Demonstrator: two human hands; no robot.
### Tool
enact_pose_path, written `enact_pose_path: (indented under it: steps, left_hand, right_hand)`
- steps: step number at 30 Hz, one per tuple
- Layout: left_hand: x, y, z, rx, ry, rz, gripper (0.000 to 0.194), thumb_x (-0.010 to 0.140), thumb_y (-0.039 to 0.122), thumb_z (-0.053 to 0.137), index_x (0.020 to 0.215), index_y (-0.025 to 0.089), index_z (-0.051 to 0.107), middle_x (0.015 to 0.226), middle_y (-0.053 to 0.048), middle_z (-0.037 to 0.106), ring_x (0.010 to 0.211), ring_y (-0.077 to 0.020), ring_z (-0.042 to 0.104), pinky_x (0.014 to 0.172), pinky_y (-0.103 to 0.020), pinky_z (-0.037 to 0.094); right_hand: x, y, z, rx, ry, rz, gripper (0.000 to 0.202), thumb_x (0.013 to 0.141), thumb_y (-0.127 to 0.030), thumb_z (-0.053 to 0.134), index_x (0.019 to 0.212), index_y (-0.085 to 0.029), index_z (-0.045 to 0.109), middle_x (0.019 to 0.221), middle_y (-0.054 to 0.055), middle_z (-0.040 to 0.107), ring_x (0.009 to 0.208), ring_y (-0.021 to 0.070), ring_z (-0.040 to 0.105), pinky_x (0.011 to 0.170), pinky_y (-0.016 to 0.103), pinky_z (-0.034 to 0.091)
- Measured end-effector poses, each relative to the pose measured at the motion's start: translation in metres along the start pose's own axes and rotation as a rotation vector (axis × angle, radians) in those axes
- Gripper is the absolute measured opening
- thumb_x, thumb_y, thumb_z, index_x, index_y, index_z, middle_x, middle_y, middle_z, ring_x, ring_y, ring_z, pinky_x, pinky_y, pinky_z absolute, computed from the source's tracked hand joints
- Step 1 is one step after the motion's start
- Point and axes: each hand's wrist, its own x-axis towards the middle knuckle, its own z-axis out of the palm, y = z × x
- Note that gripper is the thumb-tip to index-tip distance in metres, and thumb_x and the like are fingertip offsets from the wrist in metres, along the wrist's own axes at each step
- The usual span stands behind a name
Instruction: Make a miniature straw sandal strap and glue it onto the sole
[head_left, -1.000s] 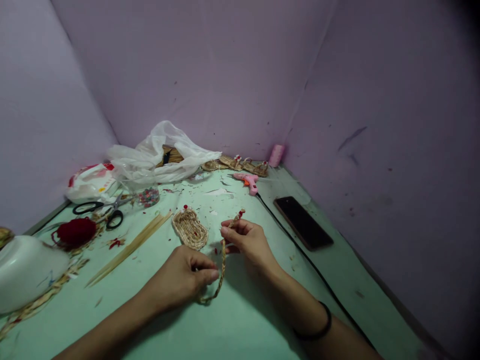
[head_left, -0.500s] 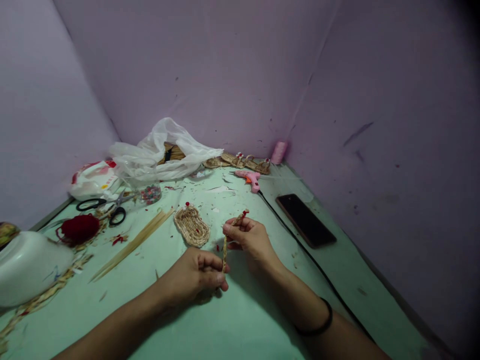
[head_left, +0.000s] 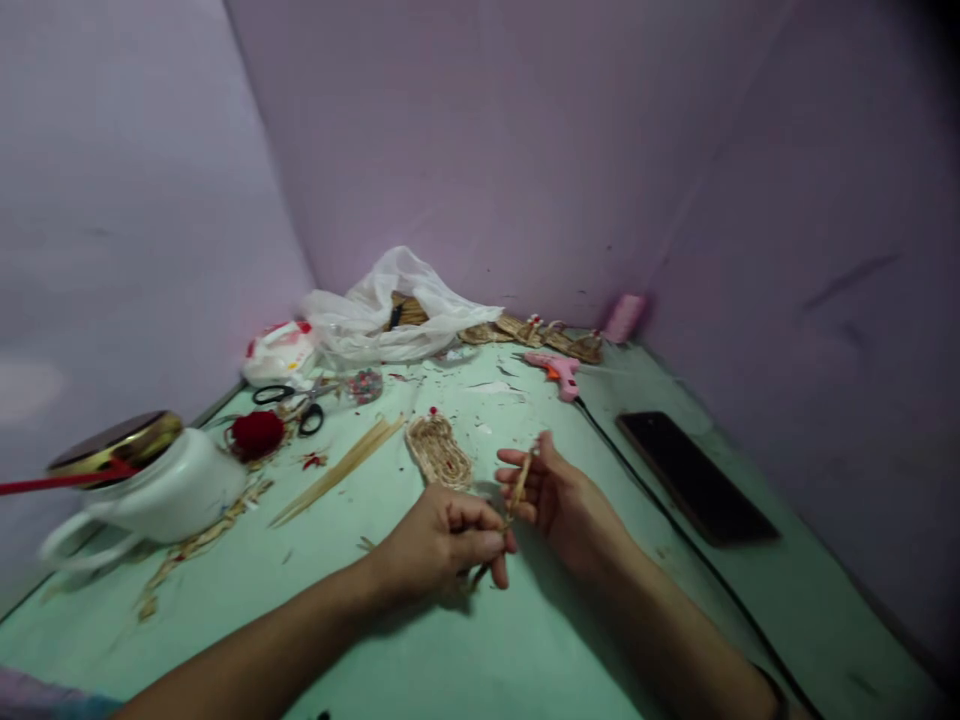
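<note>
My left hand (head_left: 457, 540) is closed, pinching the lower part of a thin braided straw strip (head_left: 520, 485) between thumb and fingers. The strip slants up to my right hand (head_left: 566, 500), where its upper end lies at the thumb tip, across loosely curled fingers. Part of the strip is hidden inside my left hand. Just beyond the hands, a small sole-shaped piece of coiled straw braid (head_left: 439, 452) lies flat, with a red-headed pin (head_left: 433, 411) at its far end.
Left are a white mug (head_left: 187, 490), red yarn (head_left: 257, 435), scissors (head_left: 309, 418), straw strands (head_left: 345, 468) and a container of beads (head_left: 365, 385). A plastic bag (head_left: 390, 310) and straw sandals (head_left: 577, 345) lie behind. Right are a pink glue gun (head_left: 555, 372), its cord (head_left: 637, 470) and a phone (head_left: 697, 478).
My view has swung left, so the table things sit further right. My right hand has turned its palm inward and loosened its fingers around the strip. My left hand still pinches it.
</note>
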Motion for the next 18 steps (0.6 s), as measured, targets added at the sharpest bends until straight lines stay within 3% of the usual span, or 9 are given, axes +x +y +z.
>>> enact_pose_path:
  steps: [2,4,7,9,11,13,16,18]
  left_hand:
    - [0.001,0.000,0.000,-0.063,0.102,0.053,0.022,0.068,0.033,0.057,0.069,0.012,0.060,0.057,-0.002,0.063,0.028,-0.0010,0.029,0.031,-0.017,0.017]
    - [0.003,0.001,-0.003,-0.070,0.171,0.046,0.024,0.069,0.035,0.055,0.065,0.012,0.061,0.050,0.000,0.058,0.027,-0.0014,0.026,0.030,-0.018,0.015]
    - [0.004,0.009,-0.012,0.140,0.262,0.076,0.020,0.067,0.030,0.057,0.059,0.012,0.063,0.042,0.004,0.048,0.032,-0.0041,0.033,0.034,-0.018,0.024]
    - [0.002,0.017,-0.021,0.388,0.386,0.157,0.016,0.067,0.025,0.057,0.061,0.013,0.066,0.046,0.002,0.053,0.040,-0.0064,0.042,0.041,-0.018,0.032]
    - [0.002,0.023,-0.034,0.639,0.482,0.139,0.018,0.068,0.026,0.055,0.064,0.015,0.068,0.048,0.002,0.056,0.041,-0.0078,0.046,0.043,-0.019,0.034]
    - [0.002,0.029,-0.053,0.902,0.623,0.043,0.021,0.070,0.029,0.053,0.064,0.017,0.069,0.049,0.002,0.059,0.043,-0.0101,0.050,0.045,-0.020,0.038]
    - [0.004,0.036,-0.095,1.085,0.957,-0.037,0.029,0.075,0.025,0.041,0.080,0.017,0.069,0.076,-0.005,0.068,0.073,-0.0190,0.061,0.064,-0.026,0.043]
    - [0.005,0.041,-0.128,1.176,1.138,-0.157,0.031,0.072,0.024,0.043,0.087,0.013,0.068,0.088,-0.014,0.067,0.088,-0.0293,0.058,0.071,-0.035,0.042]
  right_hand:
    - [-0.004,0.006,0.003,-0.109,-0.128,0.001,0.051,0.076,-0.057,0.047,0.073,-0.010,0.066,0.061,0.006,0.061,0.056,0.0155,0.057,0.054,0.027,0.046]
    - [-0.006,0.012,0.004,-0.329,-0.239,-0.111,0.043,0.070,-0.053,0.058,0.064,-0.011,0.066,0.058,0.005,0.059,0.059,0.0167,0.056,0.059,0.028,0.044]
    - [-0.004,0.017,0.000,-0.497,-0.182,-0.222,0.035,0.065,-0.047,0.066,0.066,-0.012,0.068,0.062,0.005,0.062,0.063,0.0177,0.055,0.066,0.030,0.042]
    - [-0.002,0.019,-0.001,-0.436,-0.103,-0.206,0.034,0.066,-0.046,0.066,0.074,-0.013,0.069,0.067,0.006,0.064,0.068,0.0193,0.057,0.072,0.033,0.042]
    - [-0.001,0.019,0.000,-0.314,-0.093,-0.140,0.033,0.065,-0.044,0.067,0.077,-0.014,0.070,0.072,0.007,0.067,0.072,0.0205,0.059,0.076,0.034,0.042]
    - [-0.003,0.018,0.005,-0.171,-0.093,-0.076,0.030,0.062,-0.042,0.068,0.073,-0.013,0.069,0.077,0.010,0.068,0.074,0.0210,0.061,0.076,0.034,0.044]
    - [-0.007,0.012,0.012,0.001,-0.019,-0.039,0.019,0.059,-0.032,0.067,0.057,-0.014,0.063,0.079,0.011,0.070,0.067,0.0197,0.063,0.069,0.032,0.049]
    - [-0.009,0.007,0.014,0.040,0.022,-0.023,0.016,0.059,-0.026,0.063,0.050,-0.014,0.057,0.073,0.009,0.069,0.055,0.0162,0.061,0.059,0.029,0.050]
